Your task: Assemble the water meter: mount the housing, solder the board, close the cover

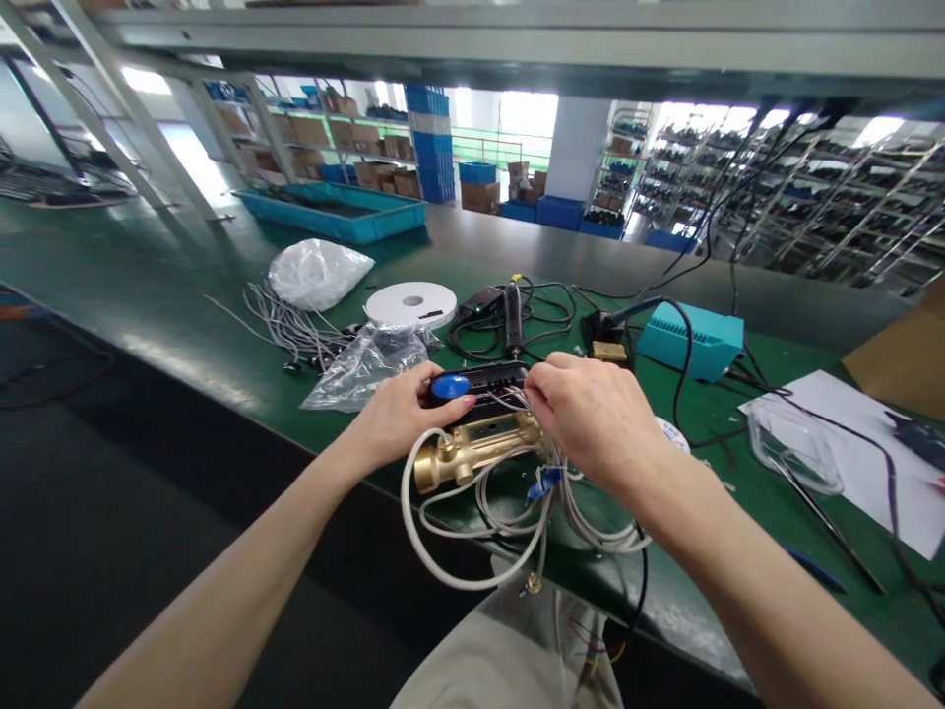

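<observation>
My left hand [403, 414] grips the left end of a black plastic housing [487, 377], its thumb along the front edge beside a round blue disc [450, 387]. At the housing's right end, the fingers of my right hand [591, 404] are pinched together over thin wires [509, 398]; what lies between the fingertips is hidden. Directly below the housing is a brass pipe body [479, 450] with a threaded left end. Looped grey cables [472, 581] hang around it and over the bench edge, with a blue tie [544, 483] among them.
Behind my hands lie a black electric screwdriver [513, 320], a white reel [411, 303], clear plastic bags [373, 364] and a cable bundle [295, 330]. On the right are a teal soldering station box [690, 340], white paper [878, 473] and tweezers [827, 522]. A blue tray [361, 226] stands further back.
</observation>
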{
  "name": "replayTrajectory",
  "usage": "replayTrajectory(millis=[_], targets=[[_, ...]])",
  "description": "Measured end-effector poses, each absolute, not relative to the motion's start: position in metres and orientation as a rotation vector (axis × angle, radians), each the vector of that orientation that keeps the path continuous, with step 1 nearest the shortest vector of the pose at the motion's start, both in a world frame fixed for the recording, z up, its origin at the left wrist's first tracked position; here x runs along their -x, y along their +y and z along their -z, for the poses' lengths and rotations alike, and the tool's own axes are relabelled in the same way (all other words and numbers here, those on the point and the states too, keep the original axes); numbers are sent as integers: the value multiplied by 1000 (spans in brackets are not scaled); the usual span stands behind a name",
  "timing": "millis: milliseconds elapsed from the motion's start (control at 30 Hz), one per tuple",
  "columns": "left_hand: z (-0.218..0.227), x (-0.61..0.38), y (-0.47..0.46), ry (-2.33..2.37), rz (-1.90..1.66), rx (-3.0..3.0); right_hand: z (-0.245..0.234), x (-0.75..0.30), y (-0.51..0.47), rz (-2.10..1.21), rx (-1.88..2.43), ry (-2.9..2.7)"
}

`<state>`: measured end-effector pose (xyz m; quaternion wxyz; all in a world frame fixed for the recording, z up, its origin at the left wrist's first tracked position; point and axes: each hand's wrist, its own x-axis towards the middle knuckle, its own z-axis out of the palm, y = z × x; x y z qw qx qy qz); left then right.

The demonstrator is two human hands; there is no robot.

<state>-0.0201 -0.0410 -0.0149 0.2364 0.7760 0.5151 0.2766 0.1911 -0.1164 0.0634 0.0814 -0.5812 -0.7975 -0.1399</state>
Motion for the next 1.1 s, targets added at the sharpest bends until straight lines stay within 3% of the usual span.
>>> replayTrajectory(millis=[700,1100], targets=[[12,19,-45,1419,-758,-2141,-37,-182,-125,869,1406,-2288],[5,16,-50,1385,-858,-2080,-20,-182,-127,859,1380,-2250]])
